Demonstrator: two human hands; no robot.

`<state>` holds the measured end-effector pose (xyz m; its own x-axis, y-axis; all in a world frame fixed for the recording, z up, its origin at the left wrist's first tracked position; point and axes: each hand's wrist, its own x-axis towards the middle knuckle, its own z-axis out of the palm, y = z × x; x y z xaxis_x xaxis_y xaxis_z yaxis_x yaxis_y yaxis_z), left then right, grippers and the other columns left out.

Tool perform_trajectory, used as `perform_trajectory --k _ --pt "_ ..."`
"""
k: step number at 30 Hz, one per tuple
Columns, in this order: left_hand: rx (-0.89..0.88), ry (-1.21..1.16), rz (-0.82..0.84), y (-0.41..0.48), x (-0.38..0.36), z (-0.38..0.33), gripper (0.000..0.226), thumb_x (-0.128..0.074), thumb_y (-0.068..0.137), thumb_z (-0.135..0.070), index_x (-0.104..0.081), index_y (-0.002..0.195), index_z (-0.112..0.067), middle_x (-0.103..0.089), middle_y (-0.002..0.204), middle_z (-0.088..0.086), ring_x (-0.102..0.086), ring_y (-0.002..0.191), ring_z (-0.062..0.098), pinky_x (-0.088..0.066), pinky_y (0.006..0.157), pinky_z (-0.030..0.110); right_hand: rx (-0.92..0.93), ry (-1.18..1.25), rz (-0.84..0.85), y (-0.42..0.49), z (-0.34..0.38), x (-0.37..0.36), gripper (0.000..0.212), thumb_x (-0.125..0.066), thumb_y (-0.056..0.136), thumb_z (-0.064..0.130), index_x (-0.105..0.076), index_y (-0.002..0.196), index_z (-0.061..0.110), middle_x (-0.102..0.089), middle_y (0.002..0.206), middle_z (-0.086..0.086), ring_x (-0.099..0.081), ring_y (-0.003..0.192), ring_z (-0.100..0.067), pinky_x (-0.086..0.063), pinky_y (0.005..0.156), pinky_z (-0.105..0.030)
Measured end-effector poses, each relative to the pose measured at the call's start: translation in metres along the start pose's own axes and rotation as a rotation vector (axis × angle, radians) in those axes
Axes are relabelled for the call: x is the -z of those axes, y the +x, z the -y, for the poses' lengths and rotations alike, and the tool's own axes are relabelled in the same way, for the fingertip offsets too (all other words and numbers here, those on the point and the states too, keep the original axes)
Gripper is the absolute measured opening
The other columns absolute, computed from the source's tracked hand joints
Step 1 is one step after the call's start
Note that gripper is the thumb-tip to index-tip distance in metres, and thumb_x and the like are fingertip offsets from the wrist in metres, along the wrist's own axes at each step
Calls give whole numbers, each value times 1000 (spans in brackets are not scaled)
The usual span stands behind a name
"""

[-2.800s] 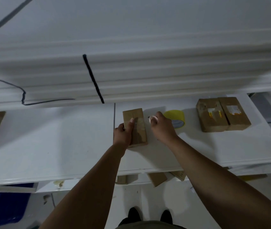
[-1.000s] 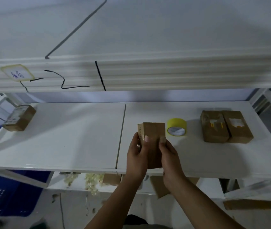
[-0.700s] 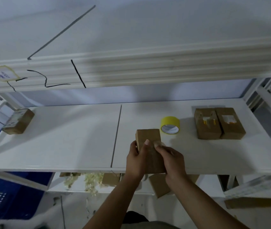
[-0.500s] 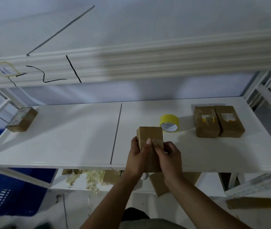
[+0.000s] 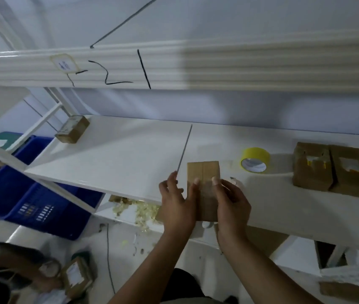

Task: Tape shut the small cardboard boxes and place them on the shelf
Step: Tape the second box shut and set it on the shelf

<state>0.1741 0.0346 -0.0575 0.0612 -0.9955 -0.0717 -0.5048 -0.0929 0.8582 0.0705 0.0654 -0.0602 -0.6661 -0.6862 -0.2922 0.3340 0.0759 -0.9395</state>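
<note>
I hold a small brown cardboard box (image 5: 204,174) upright in front of the white shelf (image 5: 119,159), its seam facing me. My left hand (image 5: 177,205) grips its left side with the thumb on the front. My right hand (image 5: 232,202) grips the right side, thumb on the front too. A yellow tape roll (image 5: 254,159) lies on the shelf just right of the box. Two more brown boxes (image 5: 327,170) lie side by side at the shelf's right end, and one box (image 5: 72,129) lies at the far left.
A blue plastic crate (image 5: 29,205) stands on the floor at lower left. Yellowish scraps (image 5: 134,210) lie on a lower shelf under the board. Another box (image 5: 75,277) lies on the floor. An upper shelf beam (image 5: 174,66) hangs above the working shelf.
The box was lifted off the shelf and is now held in both hands nearer me. The view has swung left and down, showing the blue crate and floor.
</note>
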Motion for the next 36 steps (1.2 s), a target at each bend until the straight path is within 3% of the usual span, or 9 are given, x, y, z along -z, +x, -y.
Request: perform_trajectory --k 4,7,13,16,20,24,28,33,36 --pt "72 -322 193 -8 23 -3 80 -63 79 -86 -49 146 -45 -51 145 -7 -62 116 -4 -61 92 27 149 0 117 -22 -11 -25 14 -77 93 27 -70 104 27 -76 102 11 -72 97 -3 -62 80 -30" --pt "142 -511 184 1 51 -5 55 -66 89 -66 -66 130 -30 -74 126 5 -74 113 24 -60 100 55 234 10 259 -39 -13 -39 9 -65 99 26 -69 106 31 -75 104 12 -71 97 -3 -56 71 -14" --pt "219 -738 230 17 102 7 60 -46 98 -70 -74 131 -29 -75 130 13 -72 120 36 -55 104 61 112 -109 460 -40 0 -62 50 -67 87 46 -55 135 42 -61 138 10 -61 124 -10 -61 92 -37" --pt "254 -795 202 28 127 14 55 -43 102 -65 -78 124 -29 -77 126 15 -75 114 37 -62 91 52 -52 -25 638 -48 1 -81 52 -70 88 43 -56 138 45 -68 136 7 -72 116 -19 -64 86 -39" --pt "200 -676 154 33 155 27 56 -28 111 -56 -82 105 -40 -82 109 4 -81 96 24 -65 70 31 -2 -78 615 -76 -8 -113 43 -69 98 34 -58 135 51 -72 128 14 -75 108 -9 -63 79 -27" --pt "100 -624 52 36 186 45 33 -43 111 -46 -65 133 -36 -78 122 -3 -78 106 17 -66 81 32 30 -117 592 -105 -11 -153 41 -67 99 45 -53 137 53 -69 129 21 -73 106 -2 -62 74 -23" --pt "44 -677 83 29 214 73 51 -58 106 -30 -47 156 -34 -68 142 -9 -67 128 14 -58 105 42 20 -167 551 -119 -9 -189 46 -64 93 58 -49 137 57 -68 128 23 -73 96 6 -61 65 -19" --pt "33 -730 51 53 246 98 49 -62 102 -32 -54 151 -29 -70 139 -6 -68 128 19 -59 104 42 -109 -94 658 -118 -19 -228 67 -77 82 57 -50 143 51 -68 138 10 -74 114 -17 -61 97 -47" --pt "73 -706 -32 84 261 103 45 -63 102 -38 -58 146 -29 -74 132 -9 -73 118 13 -63 92 28 -117 -205 681 -108 -23 -249 75 -81 83 52 -46 149 49 -57 148 15 -70 121 -16 -57 104 -44"
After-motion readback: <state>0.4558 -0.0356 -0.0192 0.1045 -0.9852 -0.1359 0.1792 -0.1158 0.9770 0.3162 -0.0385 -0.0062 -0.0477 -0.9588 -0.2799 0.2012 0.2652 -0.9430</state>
